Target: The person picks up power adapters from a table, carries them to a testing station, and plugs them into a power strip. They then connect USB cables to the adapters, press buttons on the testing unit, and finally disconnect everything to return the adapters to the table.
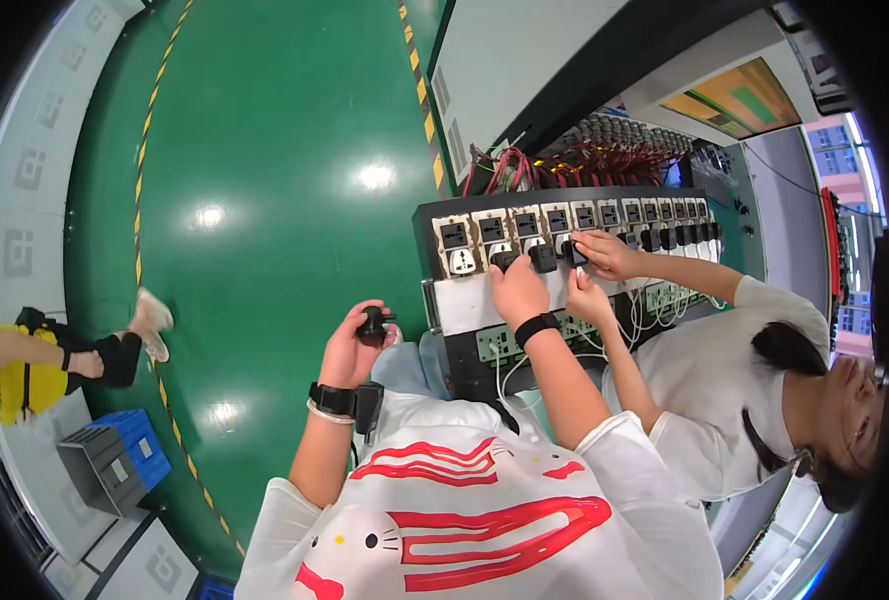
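Green floor (255,270) spreads beyond the left hand (350,345), which in the head view is clamped around a black adapter (372,326), while the right hand (521,292) touches a dark plug (503,260) at the socket panel (427,243) just ahead, whether clamped or not I cannot tell.

Bright indoor light, white glare on the green floor (275,150), fisheye-bent edges, black corners, scene mostly sharp
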